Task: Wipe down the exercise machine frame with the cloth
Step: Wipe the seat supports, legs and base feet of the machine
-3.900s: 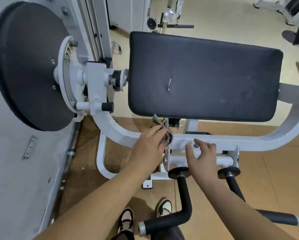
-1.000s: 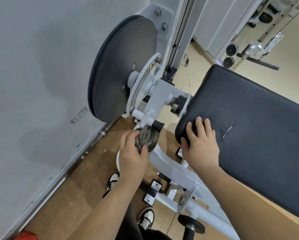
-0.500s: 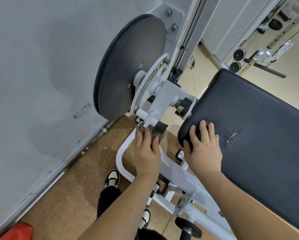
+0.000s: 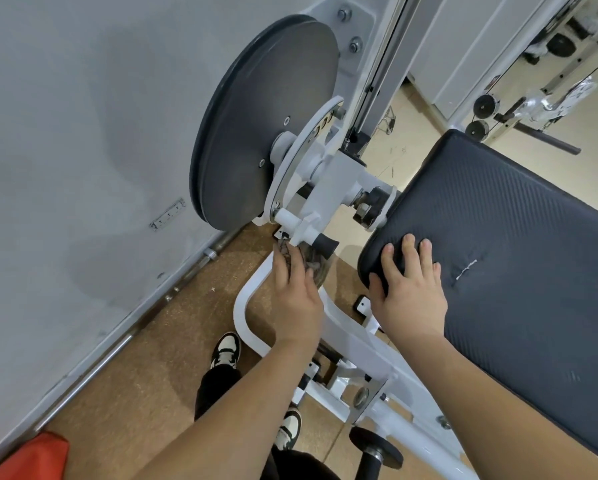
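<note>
Head view: wiping the white frame (image 4: 346, 329) just beyond the fingertips, under a black knob (image 4: 325, 243).
Pressing the bunched cloth (image 4: 317, 270) against it with nearly straight fingers of the left hand (image 4: 295, 296); resting the right hand (image 4: 411, 299) flat, empty, on the pad (image 4: 515, 271) alongside.

**Head view, the sole camera.** We look from the person's head, forward and steeply down, over both forearms, which enter from the bottom edge. The left hand (image 4: 295, 296) and right hand (image 4: 410, 299) sit near the centre at close range. The lens faces the corner where the white machine frame (image 4: 349, 336) stands beside the grey wall (image 4: 82, 133). The dark disc (image 4: 266, 126) is above, the black pad (image 4: 515, 271) is to the right, and a shoe (image 4: 226, 349) is on the floor (image 4: 159, 341) far below. We note wide-angle bowing of straight edges.
</note>
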A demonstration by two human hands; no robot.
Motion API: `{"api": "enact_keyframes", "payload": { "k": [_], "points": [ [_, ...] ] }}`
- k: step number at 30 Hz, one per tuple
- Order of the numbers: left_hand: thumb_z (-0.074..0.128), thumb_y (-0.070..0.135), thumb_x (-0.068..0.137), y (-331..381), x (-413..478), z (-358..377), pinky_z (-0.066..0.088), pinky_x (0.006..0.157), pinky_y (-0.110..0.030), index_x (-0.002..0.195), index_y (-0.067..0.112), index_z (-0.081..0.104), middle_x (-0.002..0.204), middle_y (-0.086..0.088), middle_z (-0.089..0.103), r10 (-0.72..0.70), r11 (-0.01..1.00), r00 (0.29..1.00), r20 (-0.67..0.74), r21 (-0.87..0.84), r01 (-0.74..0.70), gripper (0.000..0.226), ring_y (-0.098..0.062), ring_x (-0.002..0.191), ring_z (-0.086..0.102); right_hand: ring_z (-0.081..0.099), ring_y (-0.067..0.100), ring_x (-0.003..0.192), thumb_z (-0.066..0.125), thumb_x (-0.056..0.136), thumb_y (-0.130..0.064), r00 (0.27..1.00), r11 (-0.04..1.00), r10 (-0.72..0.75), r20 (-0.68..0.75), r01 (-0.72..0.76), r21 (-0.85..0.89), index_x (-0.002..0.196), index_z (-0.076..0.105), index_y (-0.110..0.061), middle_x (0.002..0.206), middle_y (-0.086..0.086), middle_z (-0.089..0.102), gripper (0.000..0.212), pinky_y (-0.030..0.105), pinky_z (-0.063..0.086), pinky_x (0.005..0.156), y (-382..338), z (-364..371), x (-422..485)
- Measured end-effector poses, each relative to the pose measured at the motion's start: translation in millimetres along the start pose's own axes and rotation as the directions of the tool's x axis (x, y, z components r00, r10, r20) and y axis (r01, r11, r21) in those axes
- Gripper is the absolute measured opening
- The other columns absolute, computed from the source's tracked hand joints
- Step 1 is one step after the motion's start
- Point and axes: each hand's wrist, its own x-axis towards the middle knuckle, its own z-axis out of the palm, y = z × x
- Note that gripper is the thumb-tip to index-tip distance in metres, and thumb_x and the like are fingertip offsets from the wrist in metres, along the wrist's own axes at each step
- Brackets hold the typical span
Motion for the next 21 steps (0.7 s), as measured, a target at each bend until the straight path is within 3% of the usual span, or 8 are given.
{"api": "enact_keyframes", "payload": {
  "k": [5,7,9,12,14,16,18,21],
  "points": [
    [0.05,0.01,0.105,-17,-100,14,0.026,0.124,-0.032,0.16,0.028,0.029,0.171,0.008,-0.004,-0.059,0.995,0.976,0.208,-0.063,0.074,0.062,-0.019,0.157,0.013,0.029,0.049,0.15,0.064,0.096,-0.031,1.0,1.0,0.0,-0.015,0.0,0.024,0.144,0.056,-0.006,0.159,0.022,0.039,0.055,0.068,0.035,0.113,1,3,-2],
    [0.048,0.012,0.107,-10,-98,5,0.019,0.124,-0.025,0.16,0.027,0.03,0.167,0.013,-0.009,-0.096,0.989,0.965,0.244,-0.085,0.12,0.058,-0.02,0.158,0.013,0.028,0.049,0.151,0.064,0.096,-0.032,1.0,1.0,0.003,-0.017,-0.002,0.03,0.144,0.055,-0.007,0.16,0.022,0.038,0.055,0.068,0.033,0.115,2,3,-3],
    [0.047,0.01,0.106,-3,-60,-3,0.02,0.126,-0.033,0.16,0.025,0.031,0.168,0.015,-0.013,-0.106,0.989,0.97,0.22,-0.077,0.126,0.058,-0.019,0.158,0.006,0.026,0.048,0.152,0.063,0.097,-0.032,1.0,0.999,0.005,-0.006,-0.004,0.031,0.145,0.055,-0.007,0.161,0.021,0.037,0.055,0.067,0.032,0.116,1,3,-2],
    [0.051,-0.004,0.101,-2,-7,-6,0.026,0.125,-0.046,0.157,0.012,0.039,0.172,0.001,-0.005,0.077,0.997,0.993,0.092,0.01,-0.079,0.06,-0.022,0.159,-0.003,0.023,0.046,0.153,0.059,0.098,-0.035,0.999,1.0,0.006,0.037,-0.006,0.025,0.148,0.052,-0.01,0.163,0.019,0.034,0.056,0.065,0.03,0.118,2,-1,-2],
    [0.056,-0.01,0.094,-4,-11,-5,0.025,0.125,-0.049,0.157,0.009,0.036,0.172,-0.007,0.001,0.17,0.966,0.978,0.123,0.176,-0.19,0.068,-0.025,0.159,-0.007,0.019,0.044,0.155,0.056,0.1,-0.038,0.997,1.0,0.004,0.075,-0.006,0.025,0.151,0.049,-0.013,0.165,0.016,0.03,0.057,0.062,0.027,0.121,3,-3,-3],
    [0.059,-0.006,0.088,-13,-45,-2,0.023,0.125,-0.053,0.158,0.01,0.031,0.171,-0.01,0.007,0.317,0.85,0.903,0.289,0.336,-0.406,0.077,-0.029,0.158,-0.004,0.015,0.04,0.157,0.052,0.102,-0.041,0.995,0.999,-0.004,0.096,0.001,0.036,0.153,0.045,-0.017,0.167,0.013,0.026,0.057,0.059,0.024,0.123,5,-6,-3],
    [0.05,0.007,0.088,-26,-77,-5,0.026,0.123,-0.054,0.154,0.011,0.039,0.168,-0.012,0.021,0.441,0.73,0.779,0.446,0.327,-0.6,0.068,-0.029,0.158,0.009,0.014,0.037,0.157,0.05,0.103,-0.042,0.994,0.999,-0.029,0.108,0.024,0.047,0.155,0.043,-0.02,0.168,0.01,0.025,0.057,0.056,0.025,0.124,10,-10,-2],
    [0.044,0.026,0.094,-24,-54,-16,0.018,0.126,-0.047,0.142,0.015,0.057,0.158,-0.008,0.044,0.509,0.593,0.667,0.545,0.34,-0.73,0.051,-0.024,0.152,0.029,0.013,0.034,0.158,0.045,0.104,-0.044,0.987,0.996,-0.078,0.138,0.072,0.051,0.156,0.04,-0.023,0.17,0.007,0.022,0.056,0.053,0.028,0.124,22,-14,-3]
  ]
}}
